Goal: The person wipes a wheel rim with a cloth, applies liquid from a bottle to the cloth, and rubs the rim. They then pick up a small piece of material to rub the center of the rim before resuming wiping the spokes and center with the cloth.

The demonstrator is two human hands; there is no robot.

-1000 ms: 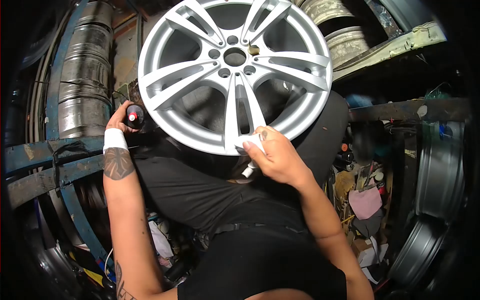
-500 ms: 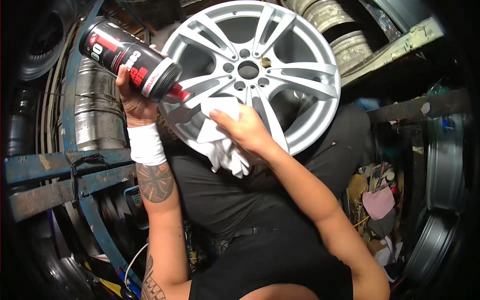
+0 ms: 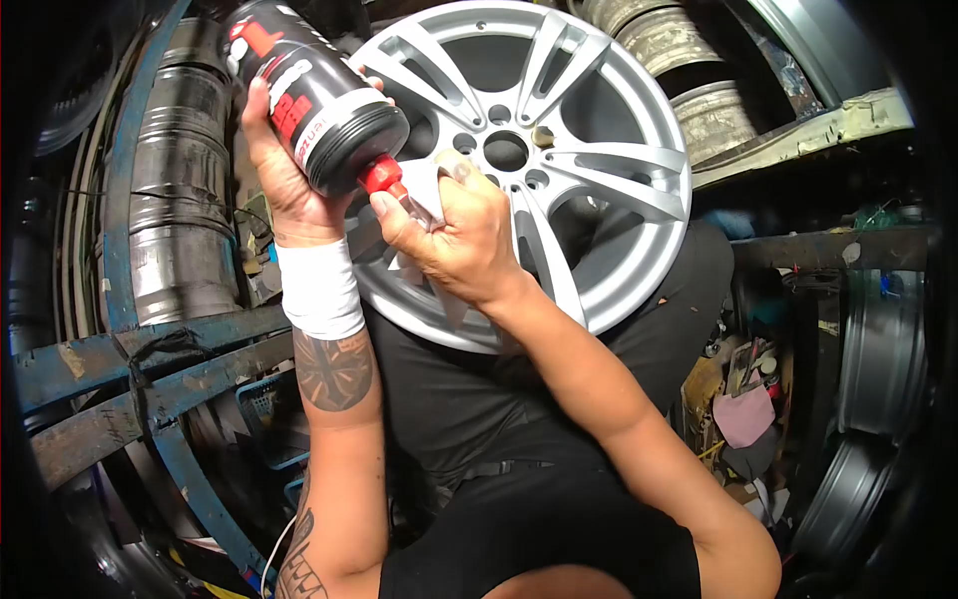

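My left hand [image 3: 289, 195] is wrapped round a black bottle [image 3: 314, 85] with red and white lettering. The bottle is tilted, its red nozzle cap [image 3: 381, 177] pointing down and to the right. Closed on a white cloth [image 3: 427, 197], my right hand [image 3: 467, 238] is at the nozzle, its thumb beside the tip. Whether the tip touches the cloth is hard to tell. Under both hands, a silver alloy wheel [image 3: 624, 186] with paired spokes leans over my legs. Part of the cloth is hidden behind my right hand.
Stacked metal rims [image 3: 185, 190] stand at the left behind a blue metal frame [image 3: 120, 250]. More rims [image 3: 679, 60] sit at the upper right near a pale worn beam [image 3: 798, 145]. A pink cloth [image 3: 743, 414] lies among clutter at the right, beside dark rims [image 3: 883, 349].
The bottle has moved right and its base has risen, bringing the nozzle to my right hand. My right hand has turned, and the cloth is bunched under it. The view has shifted slightly.
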